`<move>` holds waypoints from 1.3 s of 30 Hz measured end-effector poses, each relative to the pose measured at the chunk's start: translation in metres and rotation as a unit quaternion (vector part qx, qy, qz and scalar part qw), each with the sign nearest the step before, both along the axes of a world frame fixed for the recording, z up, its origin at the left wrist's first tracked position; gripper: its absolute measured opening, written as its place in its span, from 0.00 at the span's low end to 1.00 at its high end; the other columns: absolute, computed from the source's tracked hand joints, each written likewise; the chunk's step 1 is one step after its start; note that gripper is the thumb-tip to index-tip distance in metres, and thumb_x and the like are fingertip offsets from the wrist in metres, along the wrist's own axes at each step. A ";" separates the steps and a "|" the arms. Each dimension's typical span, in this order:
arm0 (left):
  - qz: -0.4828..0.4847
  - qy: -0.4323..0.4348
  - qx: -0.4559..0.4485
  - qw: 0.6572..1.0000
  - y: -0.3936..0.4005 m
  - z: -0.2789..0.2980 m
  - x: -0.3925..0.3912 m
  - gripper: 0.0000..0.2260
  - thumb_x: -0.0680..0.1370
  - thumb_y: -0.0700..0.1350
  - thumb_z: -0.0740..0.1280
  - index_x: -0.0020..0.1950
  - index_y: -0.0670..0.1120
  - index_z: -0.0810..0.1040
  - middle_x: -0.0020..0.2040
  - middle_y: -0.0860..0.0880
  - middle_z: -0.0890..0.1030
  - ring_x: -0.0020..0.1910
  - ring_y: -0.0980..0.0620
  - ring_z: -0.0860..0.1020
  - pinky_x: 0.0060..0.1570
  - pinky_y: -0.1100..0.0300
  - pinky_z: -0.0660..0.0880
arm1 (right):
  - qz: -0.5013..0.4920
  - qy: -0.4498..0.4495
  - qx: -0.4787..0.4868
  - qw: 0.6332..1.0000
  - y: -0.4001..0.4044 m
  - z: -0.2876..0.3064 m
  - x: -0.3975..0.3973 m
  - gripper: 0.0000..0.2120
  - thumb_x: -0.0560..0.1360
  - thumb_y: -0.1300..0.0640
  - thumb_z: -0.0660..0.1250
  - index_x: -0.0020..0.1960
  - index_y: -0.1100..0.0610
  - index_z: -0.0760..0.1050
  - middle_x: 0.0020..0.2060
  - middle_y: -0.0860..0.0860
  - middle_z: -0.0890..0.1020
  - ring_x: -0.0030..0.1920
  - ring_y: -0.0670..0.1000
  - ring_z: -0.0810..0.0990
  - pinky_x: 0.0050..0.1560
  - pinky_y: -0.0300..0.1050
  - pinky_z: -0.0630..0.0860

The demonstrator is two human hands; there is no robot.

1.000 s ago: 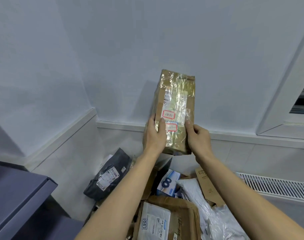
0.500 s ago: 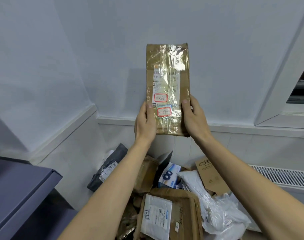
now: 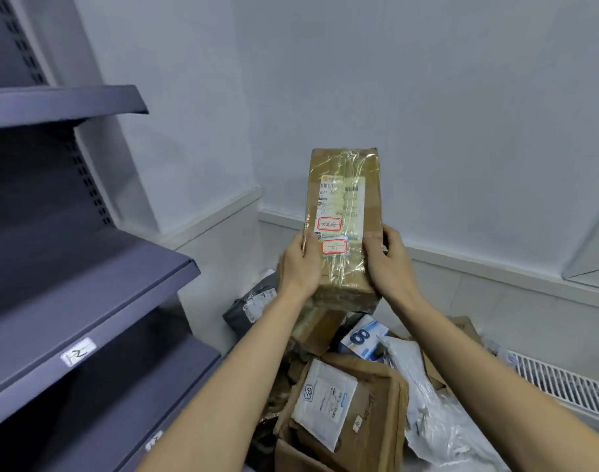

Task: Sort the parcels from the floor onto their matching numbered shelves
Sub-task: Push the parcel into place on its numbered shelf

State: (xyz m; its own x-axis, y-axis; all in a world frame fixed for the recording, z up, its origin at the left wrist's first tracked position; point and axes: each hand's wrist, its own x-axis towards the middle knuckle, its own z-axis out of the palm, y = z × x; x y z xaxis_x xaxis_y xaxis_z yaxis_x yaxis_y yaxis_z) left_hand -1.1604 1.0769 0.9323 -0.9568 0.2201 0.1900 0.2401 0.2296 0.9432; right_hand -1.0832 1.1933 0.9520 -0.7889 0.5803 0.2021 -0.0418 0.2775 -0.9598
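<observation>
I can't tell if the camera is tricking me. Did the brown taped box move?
Cannot tell. The camera swung left, bringing the grey shelves into view; the taped box sits similarly against the wall ledge.

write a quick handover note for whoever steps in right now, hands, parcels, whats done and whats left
Left hand and right hand: both grip the lower half of the tall brown tape-wrapped cardboard parcel, held upright in the air, label side facing the camera.
Its two red-bordered stickers are handwritten; I cannot read the number.
Grey metal shelves stand to the left with small white number tags on their front edges; no parcel shows on them.
The pile of brown boxes and plastic mailers is on the floor below.
Left: read the sticker, shelve this parcel, then sort the pile.
</observation>
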 end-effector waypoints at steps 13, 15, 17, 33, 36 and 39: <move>0.238 -0.020 -0.008 0.971 -0.188 0.002 0.201 0.16 0.81 0.60 0.54 0.58 0.59 0.78 0.54 0.59 0.83 0.56 0.53 0.80 0.62 0.47 0.74 | 0.251 -0.003 -0.036 0.967 -0.158 -0.001 0.133 0.16 0.81 0.52 0.60 0.68 0.54 0.69 0.56 0.47 0.79 0.50 0.41 0.78 0.40 0.31 0.73; 0.286 -0.019 -0.014 0.958 -0.229 0.007 0.234 0.16 0.80 0.61 0.54 0.58 0.59 0.78 0.54 0.59 0.83 0.56 0.53 0.80 0.61 0.47 0.74 | 0.307 -0.011 -0.029 0.951 -0.198 0.004 0.152 0.16 0.82 0.52 0.60 0.68 0.53 0.68 0.57 0.47 0.79 0.50 0.41 0.78 0.40 0.32 0.72; 0.337 -0.020 -0.012 0.941 -0.271 0.011 0.268 0.19 0.78 0.63 0.54 0.58 0.57 0.79 0.53 0.58 0.83 0.55 0.53 0.80 0.61 0.47 0.75 | 0.354 -0.011 -0.035 0.934 -0.241 0.010 0.172 0.16 0.81 0.52 0.60 0.69 0.53 0.68 0.58 0.48 0.79 0.52 0.46 0.79 0.44 0.36 0.74; 0.582 -0.002 -0.009 0.813 -0.568 0.042 0.605 0.12 0.73 0.61 0.58 0.45 0.63 0.81 0.44 0.61 0.84 0.49 0.53 0.82 0.57 0.44 0.77 | 0.570 0.006 -0.059 0.819 -0.568 0.026 0.436 0.15 0.80 0.55 0.63 0.65 0.52 0.66 0.57 0.46 0.76 0.53 0.44 0.78 0.41 0.35 0.74; 0.595 0.010 -0.013 0.803 -0.610 0.046 0.662 0.12 0.73 0.61 0.58 0.46 0.64 0.81 0.43 0.60 0.84 0.49 0.52 0.82 0.56 0.43 0.77 | 0.586 0.006 -0.062 0.808 -0.615 0.023 0.484 0.13 0.78 0.55 0.64 0.61 0.52 0.67 0.57 0.49 0.76 0.52 0.45 0.79 0.43 0.39 0.75; 0.619 0.015 -0.002 0.785 -0.648 0.046 0.713 0.12 0.73 0.60 0.58 0.45 0.65 0.81 0.43 0.60 0.85 0.48 0.53 0.83 0.56 0.43 0.77 | 0.609 0.007 -0.050 0.791 -0.660 0.025 0.527 0.13 0.78 0.55 0.64 0.60 0.53 0.67 0.57 0.49 0.76 0.52 0.45 0.78 0.46 0.42 0.75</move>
State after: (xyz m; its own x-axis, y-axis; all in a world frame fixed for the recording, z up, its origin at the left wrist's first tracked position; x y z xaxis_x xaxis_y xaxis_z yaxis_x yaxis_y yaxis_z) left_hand -0.4476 0.4293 0.9780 -0.4339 -0.8740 0.2187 -0.1476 0.3084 0.9397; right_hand -0.5562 0.5336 0.9769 -0.7730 -0.5962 0.2169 -0.2307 -0.0543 -0.9715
